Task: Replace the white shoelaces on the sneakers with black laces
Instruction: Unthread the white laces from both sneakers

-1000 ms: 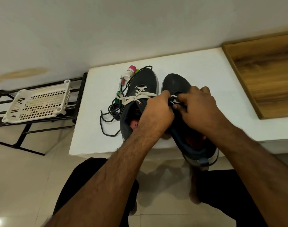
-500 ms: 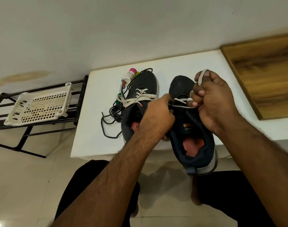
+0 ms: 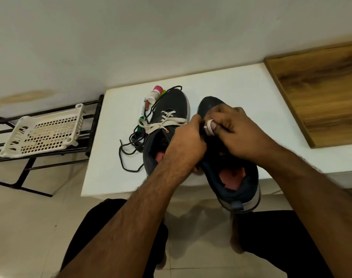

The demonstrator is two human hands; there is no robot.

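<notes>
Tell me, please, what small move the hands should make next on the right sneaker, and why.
Probably the right hand should pull its loop of flat white shoelace further out of the eyelets, while the left hand steadies the dark right sneaker. The lace is wrapped over a finger, not yet free.

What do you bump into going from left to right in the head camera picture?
White plastic basket → black laces → sneaker with white laces → left hand → right hand → wooden board.
</notes>
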